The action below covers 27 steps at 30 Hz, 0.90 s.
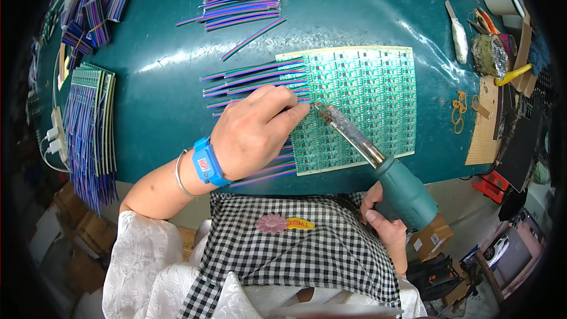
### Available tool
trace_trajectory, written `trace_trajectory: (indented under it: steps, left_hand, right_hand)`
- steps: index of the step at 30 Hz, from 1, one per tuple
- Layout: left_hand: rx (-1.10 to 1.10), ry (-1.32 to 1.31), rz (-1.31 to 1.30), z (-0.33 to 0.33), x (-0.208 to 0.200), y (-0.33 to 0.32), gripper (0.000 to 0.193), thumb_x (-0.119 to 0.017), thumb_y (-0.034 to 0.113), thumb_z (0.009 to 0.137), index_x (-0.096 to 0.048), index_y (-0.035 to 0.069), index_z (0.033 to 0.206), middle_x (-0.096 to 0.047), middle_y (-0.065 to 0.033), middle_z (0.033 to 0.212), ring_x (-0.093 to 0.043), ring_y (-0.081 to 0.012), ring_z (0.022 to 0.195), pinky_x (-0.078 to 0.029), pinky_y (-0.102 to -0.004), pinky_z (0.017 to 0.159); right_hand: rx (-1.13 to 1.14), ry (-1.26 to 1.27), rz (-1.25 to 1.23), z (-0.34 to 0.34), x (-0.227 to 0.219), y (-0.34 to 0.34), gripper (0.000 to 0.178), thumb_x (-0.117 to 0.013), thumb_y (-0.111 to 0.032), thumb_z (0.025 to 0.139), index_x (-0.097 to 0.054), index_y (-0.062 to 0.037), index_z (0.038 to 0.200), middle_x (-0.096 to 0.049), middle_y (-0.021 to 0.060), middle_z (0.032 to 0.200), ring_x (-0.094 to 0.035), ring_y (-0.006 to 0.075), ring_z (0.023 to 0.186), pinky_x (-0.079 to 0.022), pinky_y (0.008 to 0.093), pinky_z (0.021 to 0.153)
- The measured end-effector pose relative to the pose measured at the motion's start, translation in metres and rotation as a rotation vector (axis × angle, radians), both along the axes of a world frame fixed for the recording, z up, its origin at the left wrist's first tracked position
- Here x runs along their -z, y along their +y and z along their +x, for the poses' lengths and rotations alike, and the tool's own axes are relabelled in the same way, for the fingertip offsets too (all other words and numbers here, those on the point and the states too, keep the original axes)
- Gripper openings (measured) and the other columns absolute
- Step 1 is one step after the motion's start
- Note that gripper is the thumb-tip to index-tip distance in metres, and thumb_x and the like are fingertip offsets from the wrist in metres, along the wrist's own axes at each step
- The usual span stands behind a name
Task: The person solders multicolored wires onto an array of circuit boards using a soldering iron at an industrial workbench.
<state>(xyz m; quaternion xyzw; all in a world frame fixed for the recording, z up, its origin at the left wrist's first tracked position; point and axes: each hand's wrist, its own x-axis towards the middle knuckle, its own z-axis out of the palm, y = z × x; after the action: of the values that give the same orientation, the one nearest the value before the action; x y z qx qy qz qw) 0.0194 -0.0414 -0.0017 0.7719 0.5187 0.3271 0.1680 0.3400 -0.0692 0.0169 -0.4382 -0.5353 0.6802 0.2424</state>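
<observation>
A green panel of small circuit boards (360, 100) lies on the bench before me. Multicoloured ribbon wires (254, 71) run in a row along its left edge. My left hand (254, 133), with a blue wrist strap (208, 162), rests over these wires. Its thumb and forefinger are pinched at a wire end by the panel's edge, though the hand covers most of that wire. My right hand (384, 221) grips a soldering iron (407, 192) by its green handle, which partly hides the fingers. The iron's dark tip meets the panel just right of my left fingertips.
Loose ribbon wires (242, 3) are piled at the back, and bundled ones (97, 12) lie far left. Wired panels (91, 124) stack at the left edge. Rubber bands (458, 111), a foil-wrapped tool (458, 38) and cardboard (485, 121) sit on the right.
</observation>
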Motion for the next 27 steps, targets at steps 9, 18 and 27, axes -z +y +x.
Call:
trace_trajectory:
  steps: [9,18,27]
  left_hand:
    - [0.010,0.010,0.019,-0.001,0.002,0.000,0.027,-0.068,0.000,0.073,-0.069,-0.001,0.100,-0.058,-0.0097,0.089,-0.062,-0.0269,0.079,-0.053,-0.0373,0.062]
    - [0.027,0.032,-0.022,-0.002,0.000,-0.001,0.041,-0.071,-0.008,0.063,-0.072,-0.001,0.103,-0.060,-0.0096,0.092,-0.060,-0.0251,0.074,-0.052,-0.0359,0.065]
    - [0.042,0.066,-0.008,-0.002,-0.001,-0.002,0.041,-0.070,-0.007,0.064,-0.071,-0.003,0.104,-0.060,-0.0104,0.095,-0.057,-0.0248,0.072,-0.049,-0.0364,0.063]
  right_hand:
    - [0.289,0.086,-0.215,-0.015,-0.021,-0.005,0.050,-0.079,-0.015,0.076,-0.053,0.0058,0.113,-0.055,0.0102,0.074,-0.052,0.0173,0.055,-0.045,0.0293,0.049]
    - [0.272,0.049,-0.164,-0.010,-0.012,-0.010,0.045,-0.079,-0.017,0.076,-0.052,0.0024,0.107,-0.054,0.0101,0.073,-0.053,0.0178,0.056,-0.045,0.0292,0.050]
    - [0.104,0.069,-0.094,0.003,0.004,-0.010,0.041,-0.078,-0.008,0.075,-0.051,-0.0002,0.105,-0.054,0.0105,0.081,-0.054,0.0179,0.060,-0.047,0.0300,0.051]
